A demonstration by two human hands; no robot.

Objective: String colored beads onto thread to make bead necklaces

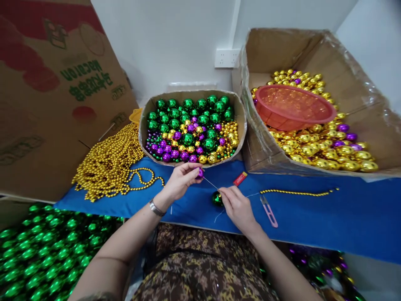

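Note:
My left hand [182, 179] pinches a purple bead [200, 172] just in front of a cardboard tray [143, 125] filled with green, purple and gold beads. My right hand [235, 205] holds a thin needle [209, 182] whose tip points at the purple bead. A green bead [216, 198] sits beside my right fingers on the blue work surface [313, 217]. A white thread runs from my right hand to a strand of small gold beads [297, 192] lying to the right.
Pink thread snips [268, 211] and a small red item [239, 178] lie near my right hand. A heap of gold bead strands [109, 165] is at left. A large box [369, 113] at right holds gold beads and a red basket [294, 106]. Green bead strands [40, 251] fill the lower left.

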